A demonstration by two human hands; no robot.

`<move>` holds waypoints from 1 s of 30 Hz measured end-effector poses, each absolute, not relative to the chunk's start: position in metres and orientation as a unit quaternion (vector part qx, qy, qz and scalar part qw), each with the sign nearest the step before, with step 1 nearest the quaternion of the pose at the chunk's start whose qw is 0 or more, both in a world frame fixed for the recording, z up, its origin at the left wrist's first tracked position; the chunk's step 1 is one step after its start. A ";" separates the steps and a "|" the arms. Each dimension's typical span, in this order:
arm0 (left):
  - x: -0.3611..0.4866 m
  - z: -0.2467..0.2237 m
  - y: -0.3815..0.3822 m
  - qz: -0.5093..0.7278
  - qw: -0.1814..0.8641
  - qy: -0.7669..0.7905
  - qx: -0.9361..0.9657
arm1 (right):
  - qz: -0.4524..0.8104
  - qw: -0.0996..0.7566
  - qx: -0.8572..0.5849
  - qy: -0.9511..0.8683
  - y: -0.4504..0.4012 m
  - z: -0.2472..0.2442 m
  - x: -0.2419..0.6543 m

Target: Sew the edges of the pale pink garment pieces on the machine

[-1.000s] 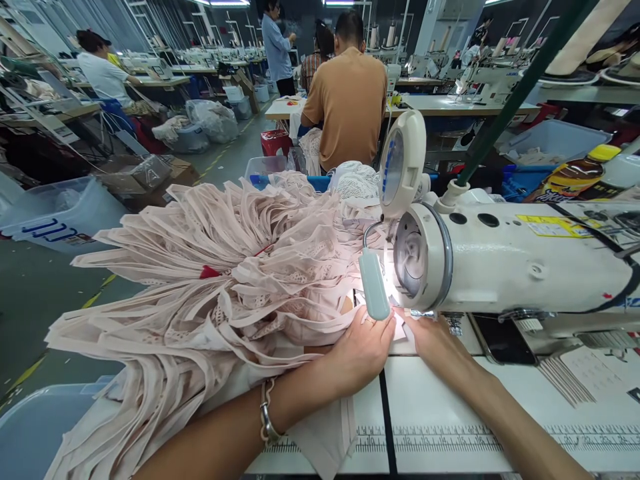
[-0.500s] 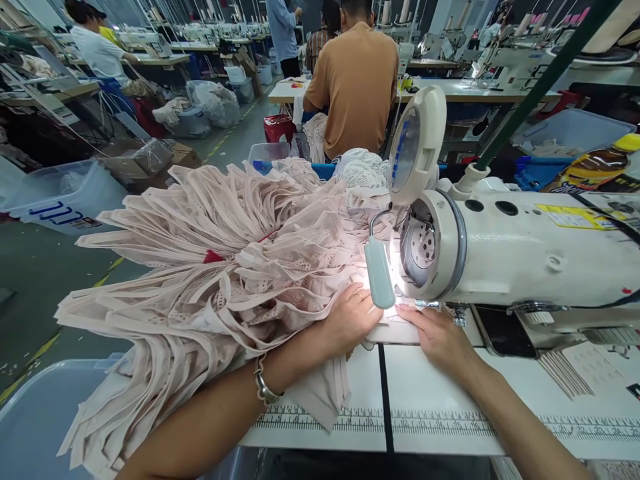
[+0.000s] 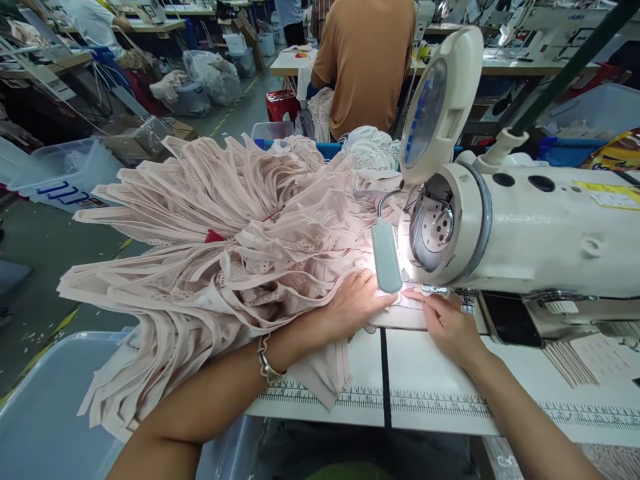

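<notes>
A white sewing machine (image 3: 540, 227) reaches in from the right, its round cover flipped up. A grey-green lamp (image 3: 387, 257) lights the sewing spot and hides part of the fabric there. My left hand (image 3: 354, 303), with a ring and a bracelet, lies on pale pink fabric left of the lamp, fingers spread. Just right of the lamp, my right hand (image 3: 447, 323) has its fingertips at the edge of the lit fabric, under the machine head. A large heap of pale pink lace garments (image 3: 240, 200) covers the left side, beside and under my left forearm.
A ruler strip (image 3: 435, 405) runs along the table's front edge. A blue bin (image 3: 45, 400) stands at the lower left, and a clear bin (image 3: 75, 177) on the floor beyond. A person in a brown shirt (image 3: 370, 67) sits ahead, back turned.
The view has tilted down and shifted slightly, so the scene sits higher in the picture. Both hands remain near the lit sewing spot, with my right fingers slightly more bent.
</notes>
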State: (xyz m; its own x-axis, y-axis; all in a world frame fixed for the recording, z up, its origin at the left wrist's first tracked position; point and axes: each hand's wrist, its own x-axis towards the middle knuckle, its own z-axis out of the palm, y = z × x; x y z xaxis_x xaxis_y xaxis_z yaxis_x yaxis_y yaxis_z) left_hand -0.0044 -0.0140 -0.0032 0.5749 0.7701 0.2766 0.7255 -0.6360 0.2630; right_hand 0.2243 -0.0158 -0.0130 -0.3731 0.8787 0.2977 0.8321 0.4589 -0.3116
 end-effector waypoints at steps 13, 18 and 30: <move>0.001 -0.002 -0.023 0.140 -0.109 0.327 0.928 | 0.078 0.258 -0.458 -0.847 -0.011 -0.013 0.225; -0.001 0.000 -0.025 0.137 -0.078 0.331 0.930 | 0.097 0.263 -0.430 -0.858 -0.012 -0.011 0.226; -0.006 0.010 -0.016 0.137 0.027 0.361 0.922 | 0.022 0.186 -0.380 -0.906 -0.016 -0.008 0.230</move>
